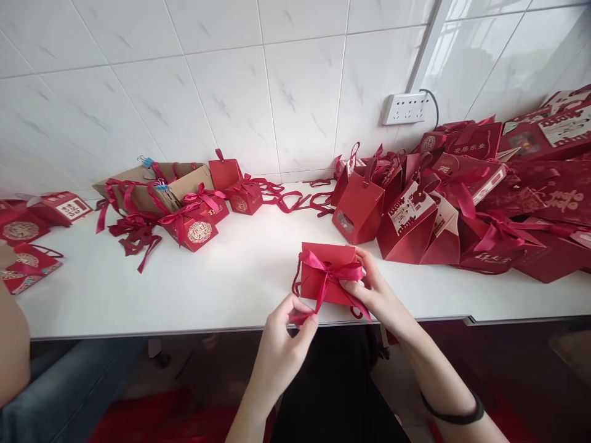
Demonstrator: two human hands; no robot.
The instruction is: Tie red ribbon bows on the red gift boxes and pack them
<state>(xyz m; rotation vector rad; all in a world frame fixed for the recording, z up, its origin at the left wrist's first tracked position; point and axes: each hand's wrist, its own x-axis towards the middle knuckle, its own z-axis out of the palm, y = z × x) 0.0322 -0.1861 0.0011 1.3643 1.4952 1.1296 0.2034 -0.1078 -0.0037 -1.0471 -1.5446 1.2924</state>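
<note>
A small red gift box [311,286] with a twisted red cord handle stands at the table's front edge. Across its front is a shiny red ribbon [330,274] tied in a bow. My left hand [289,338] pinches one tail of that ribbon between thumb and fingers, just below the box. With my right hand [372,286] I grip the box's right side, the thumb lying over the front by the bow and the other fingers mostly hidden behind.
Several red gift boxes [410,215] crowd the table's right side. Back left, a cardboard box [129,197] has ribbons clipped over it, with bowed boxes [198,231] beside it. A person's arm [12,344] reaches in at far left. A power strip [406,109] hangs on the tiled wall.
</note>
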